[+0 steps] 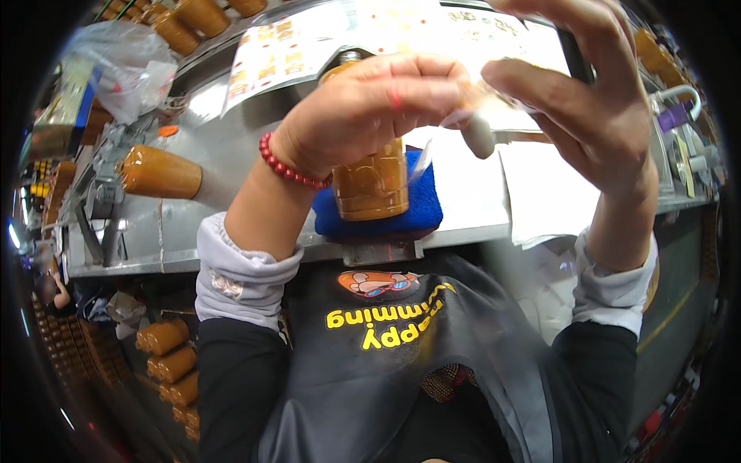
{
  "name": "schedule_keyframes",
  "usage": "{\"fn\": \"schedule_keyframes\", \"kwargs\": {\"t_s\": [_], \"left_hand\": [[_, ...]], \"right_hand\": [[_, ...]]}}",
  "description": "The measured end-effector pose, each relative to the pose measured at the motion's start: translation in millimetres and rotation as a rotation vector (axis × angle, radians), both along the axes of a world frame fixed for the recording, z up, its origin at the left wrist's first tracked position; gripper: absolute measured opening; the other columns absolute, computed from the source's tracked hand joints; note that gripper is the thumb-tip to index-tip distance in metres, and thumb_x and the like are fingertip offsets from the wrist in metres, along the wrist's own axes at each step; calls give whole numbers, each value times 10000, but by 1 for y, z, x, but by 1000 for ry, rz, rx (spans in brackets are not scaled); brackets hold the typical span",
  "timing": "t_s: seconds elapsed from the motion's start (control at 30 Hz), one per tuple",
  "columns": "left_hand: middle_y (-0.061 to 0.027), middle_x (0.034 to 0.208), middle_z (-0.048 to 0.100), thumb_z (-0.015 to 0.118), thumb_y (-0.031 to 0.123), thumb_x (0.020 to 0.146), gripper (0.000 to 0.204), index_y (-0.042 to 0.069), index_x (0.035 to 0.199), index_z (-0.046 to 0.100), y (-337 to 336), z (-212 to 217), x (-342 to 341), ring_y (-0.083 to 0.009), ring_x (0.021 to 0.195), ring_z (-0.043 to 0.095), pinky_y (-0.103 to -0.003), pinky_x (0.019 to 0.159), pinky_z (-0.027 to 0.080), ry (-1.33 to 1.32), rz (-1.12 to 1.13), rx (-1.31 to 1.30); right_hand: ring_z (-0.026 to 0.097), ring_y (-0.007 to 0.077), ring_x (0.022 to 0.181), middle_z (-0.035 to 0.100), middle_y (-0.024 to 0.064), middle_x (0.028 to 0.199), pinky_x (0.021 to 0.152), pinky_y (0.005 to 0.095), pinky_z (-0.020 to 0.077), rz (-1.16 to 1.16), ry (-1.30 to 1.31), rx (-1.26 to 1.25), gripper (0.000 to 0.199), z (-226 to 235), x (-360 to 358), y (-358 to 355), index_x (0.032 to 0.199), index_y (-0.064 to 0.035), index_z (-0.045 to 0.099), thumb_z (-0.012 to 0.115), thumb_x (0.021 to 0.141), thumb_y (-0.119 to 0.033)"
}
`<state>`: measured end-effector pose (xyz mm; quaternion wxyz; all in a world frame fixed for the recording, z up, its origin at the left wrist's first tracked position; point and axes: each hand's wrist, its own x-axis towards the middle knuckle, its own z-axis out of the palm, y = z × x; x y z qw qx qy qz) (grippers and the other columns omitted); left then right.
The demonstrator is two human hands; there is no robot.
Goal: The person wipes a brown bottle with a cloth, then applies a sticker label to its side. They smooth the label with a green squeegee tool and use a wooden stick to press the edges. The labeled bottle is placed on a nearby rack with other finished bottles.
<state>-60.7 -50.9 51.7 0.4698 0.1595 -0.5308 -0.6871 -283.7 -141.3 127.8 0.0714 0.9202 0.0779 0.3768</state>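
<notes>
My left hand (378,96), with a red bead bracelet on its wrist, is closed with fingertips pressed on a thin, clear film-like piece (482,100). Motion blurs that piece, so its kind cannot be made out. From the other side my right hand (587,100) pinches at it, its upper fingers raised. A grey rounded thing (478,137) shows just below the fingertips. Under my left hand a brown glazed bottle (372,189) stands on a blue cloth pad (424,193); the hand hides its middle.
White sheets with printed decals (270,58) lie across the metal bench (181,231). Another brown bottle (162,172) lies at the left, near a plastic bag (127,73). More brown bottles (174,363) are stacked below the bench at lower left. A blank white sheet (540,193) is at right.
</notes>
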Motion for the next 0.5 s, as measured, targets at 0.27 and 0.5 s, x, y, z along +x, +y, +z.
{"fn": "schedule_keyframes", "kwargs": {"t_s": [0.27, 0.5], "left_hand": [[23, 896, 608, 626, 207, 998, 179, 30, 1028, 619, 51, 26, 15, -46, 849, 548, -226, 780, 462, -429, 285, -29], [30, 787, 602, 662, 211, 962, 202, 14, 935, 625, 90, 29, 38, -41, 754, 516, -234, 665, 441, -656, 297, 73]], "right_hand": [[596, 242, 1148, 585, 173, 1230, 948, 330, 487, 159, 339, 1231, 897, -69, 9, 11, 1196, 31, 645, 285, 956, -755], [591, 155, 924, 607, 115, 1108, 764, 281, 480, 151, 201, 1069, 219, -54, 27, 50, 834, 8, 646, 708, 928, -179]]}}
